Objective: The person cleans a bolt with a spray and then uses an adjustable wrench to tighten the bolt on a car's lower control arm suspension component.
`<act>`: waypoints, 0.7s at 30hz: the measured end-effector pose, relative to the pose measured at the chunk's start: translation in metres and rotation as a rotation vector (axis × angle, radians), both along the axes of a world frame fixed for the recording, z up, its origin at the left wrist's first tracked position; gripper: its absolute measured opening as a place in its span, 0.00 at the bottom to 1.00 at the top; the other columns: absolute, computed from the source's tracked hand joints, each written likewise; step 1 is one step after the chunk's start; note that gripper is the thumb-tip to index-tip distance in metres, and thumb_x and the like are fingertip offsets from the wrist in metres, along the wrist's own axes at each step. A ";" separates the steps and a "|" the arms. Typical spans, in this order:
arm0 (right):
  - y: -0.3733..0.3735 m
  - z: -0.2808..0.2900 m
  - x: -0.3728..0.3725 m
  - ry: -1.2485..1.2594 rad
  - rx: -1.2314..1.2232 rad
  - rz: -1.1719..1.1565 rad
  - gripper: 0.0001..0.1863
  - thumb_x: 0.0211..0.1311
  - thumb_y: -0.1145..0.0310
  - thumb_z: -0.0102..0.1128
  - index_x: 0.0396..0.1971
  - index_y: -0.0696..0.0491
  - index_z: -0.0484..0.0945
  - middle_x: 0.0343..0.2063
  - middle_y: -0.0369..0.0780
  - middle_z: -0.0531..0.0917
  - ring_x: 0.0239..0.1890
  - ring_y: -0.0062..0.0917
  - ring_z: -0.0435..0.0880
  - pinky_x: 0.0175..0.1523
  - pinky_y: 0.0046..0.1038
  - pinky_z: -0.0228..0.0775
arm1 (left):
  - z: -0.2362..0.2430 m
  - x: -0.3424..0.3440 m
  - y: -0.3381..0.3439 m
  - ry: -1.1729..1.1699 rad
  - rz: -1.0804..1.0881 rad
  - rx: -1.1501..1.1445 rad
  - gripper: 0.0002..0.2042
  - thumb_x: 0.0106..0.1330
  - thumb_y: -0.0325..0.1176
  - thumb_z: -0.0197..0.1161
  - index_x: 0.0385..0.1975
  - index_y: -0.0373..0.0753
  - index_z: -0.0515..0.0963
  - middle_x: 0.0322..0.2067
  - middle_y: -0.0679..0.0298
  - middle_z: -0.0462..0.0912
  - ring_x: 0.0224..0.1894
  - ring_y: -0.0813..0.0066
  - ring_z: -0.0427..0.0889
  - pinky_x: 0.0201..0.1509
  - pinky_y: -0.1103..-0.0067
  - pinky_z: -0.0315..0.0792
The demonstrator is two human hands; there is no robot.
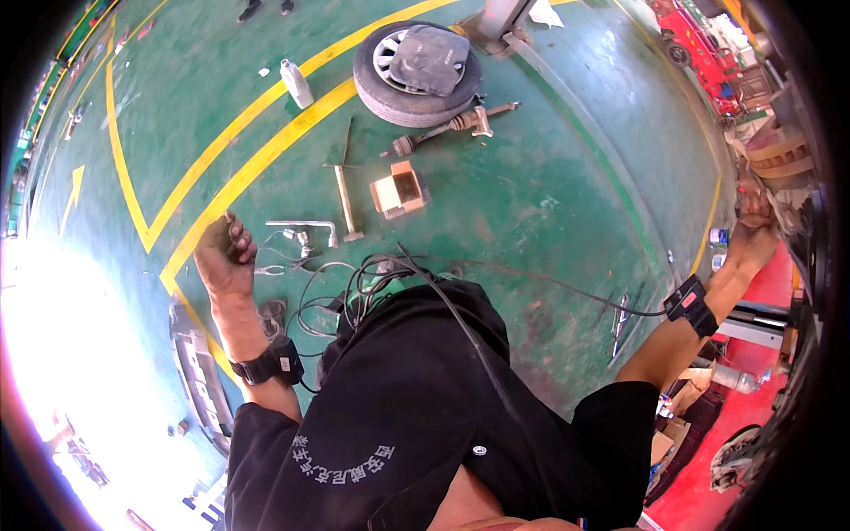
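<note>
My left hand [226, 252] is raised at the left, fingers curled; what they hold, if anything, I cannot make out. My right hand [754, 205] reaches to the far right, fingers closed on a part I cannot make out below a rusty brake disc [777, 157]. On the green floor lie an L-shaped wrench [301, 226], pliers [282, 269], a hammer [345, 203], an open cardboard box [398, 193] and a drive shaft [450, 131]. Black cables [367, 288] loop by my legs and run to the devices on my wrists.
A wheel [407, 104] with a dark cover on it lies ahead beside a lift post [505, 18] and a bottle [297, 84]. A person's feet [264, 7] show at the top. A red machine [686, 53] and cartons [686, 394] are at the right.
</note>
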State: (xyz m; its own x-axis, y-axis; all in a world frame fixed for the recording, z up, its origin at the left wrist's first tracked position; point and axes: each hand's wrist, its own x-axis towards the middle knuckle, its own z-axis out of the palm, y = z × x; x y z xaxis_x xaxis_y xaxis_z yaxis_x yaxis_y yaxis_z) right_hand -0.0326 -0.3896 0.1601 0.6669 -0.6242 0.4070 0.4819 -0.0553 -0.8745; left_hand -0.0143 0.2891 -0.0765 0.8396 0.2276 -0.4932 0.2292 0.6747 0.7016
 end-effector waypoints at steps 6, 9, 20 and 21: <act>-0.059 0.001 -0.015 -0.171 0.034 0.407 0.13 0.66 0.62 0.49 0.35 0.58 0.73 0.30 0.42 0.74 0.29 0.26 0.68 0.41 0.25 0.61 | -0.003 0.004 -0.002 -0.012 -0.045 -0.036 0.07 0.65 0.33 0.55 0.35 0.37 0.71 0.23 0.68 0.66 0.21 0.79 0.64 0.19 0.86 0.55; -0.049 0.005 -0.003 -0.128 0.068 0.736 0.13 0.66 0.61 0.50 0.36 0.57 0.73 0.30 0.41 0.74 0.29 0.26 0.68 0.40 0.25 0.61 | -0.003 0.002 -0.001 0.000 -0.022 -0.021 0.06 0.66 0.33 0.54 0.34 0.37 0.71 0.23 0.68 0.66 0.21 0.79 0.64 0.20 0.86 0.55; -0.059 0.007 -0.007 -0.077 -0.025 1.029 0.16 0.65 0.63 0.50 0.45 0.59 0.74 0.37 0.47 0.78 0.36 0.33 0.75 0.50 0.31 0.68 | -0.005 -0.001 0.002 0.025 0.031 -0.055 0.06 0.65 0.33 0.56 0.34 0.37 0.72 0.22 0.70 0.67 0.20 0.81 0.64 0.18 0.87 0.55; -0.062 0.004 -0.009 -0.099 -0.020 0.820 0.15 0.65 0.64 0.50 0.44 0.59 0.74 0.34 0.45 0.77 0.35 0.32 0.74 0.49 0.32 0.67 | -0.004 -0.001 0.002 0.022 0.032 -0.053 0.06 0.65 0.33 0.56 0.34 0.37 0.72 0.22 0.69 0.67 0.20 0.81 0.64 0.18 0.87 0.55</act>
